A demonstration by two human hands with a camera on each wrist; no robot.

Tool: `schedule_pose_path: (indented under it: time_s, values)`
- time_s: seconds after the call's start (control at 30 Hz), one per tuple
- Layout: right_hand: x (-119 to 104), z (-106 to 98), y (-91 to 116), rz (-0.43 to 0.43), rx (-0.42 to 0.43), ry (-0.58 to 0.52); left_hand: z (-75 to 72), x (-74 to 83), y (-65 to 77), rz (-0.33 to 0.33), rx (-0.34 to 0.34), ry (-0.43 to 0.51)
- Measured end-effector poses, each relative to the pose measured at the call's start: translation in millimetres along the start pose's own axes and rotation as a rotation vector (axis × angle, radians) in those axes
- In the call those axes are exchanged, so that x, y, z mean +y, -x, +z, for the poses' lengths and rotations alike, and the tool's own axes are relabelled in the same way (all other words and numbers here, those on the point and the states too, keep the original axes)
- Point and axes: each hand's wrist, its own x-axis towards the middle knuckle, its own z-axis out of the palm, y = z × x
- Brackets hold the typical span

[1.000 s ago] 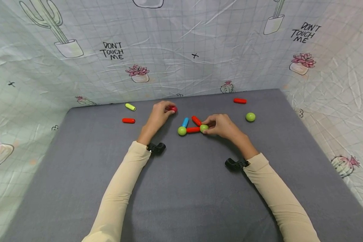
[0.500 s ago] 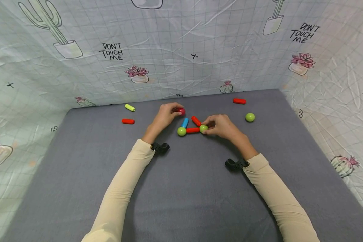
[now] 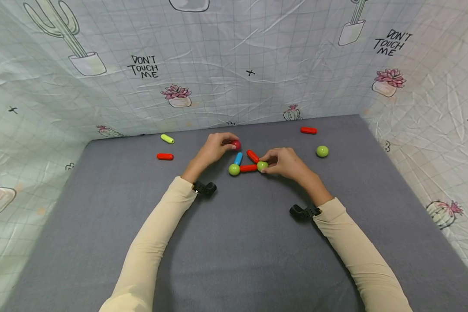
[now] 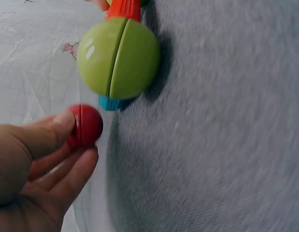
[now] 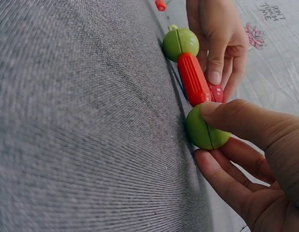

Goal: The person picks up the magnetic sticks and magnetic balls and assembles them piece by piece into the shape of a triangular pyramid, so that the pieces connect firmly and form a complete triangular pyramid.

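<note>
My left hand pinches a red ball between thumb and fingers, right by the far end of a blue stick. That stick runs back from a green ball on the table. A red stick joins this ball to a second green ball, which my right hand pinches. From the second ball another red stick slants away to the back left. In the left wrist view the first green ball hides most of the blue stick.
On the grey table, a yellow-green stick and a red stick lie to the left. Another red stick and a loose green ball lie to the right. A patterned cloth rises behind the table.
My left hand has carried the red ball to the right, up close to the blue stick's far end. The right hand keeps its hold on the green ball in the same place.
</note>
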Motion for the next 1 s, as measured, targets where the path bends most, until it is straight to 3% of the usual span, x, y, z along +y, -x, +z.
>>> schedule_pose_path:
  time_s: [0.33,0.73,1.0]
  values:
    - [1,0,-1,0.008,0.001,-0.002,-12.7,-12.5,-13.7,0.086,-0.201,0.105]
    - [2,0,-2,0.001,-0.003,0.005,-10.8,-9.6,-26.8,0.042,-0.326,0.230]
    - [1,0,-1,0.002,-0.004,0.006,-7.7,-4.1,-28.5,0.000,-0.382,0.201]
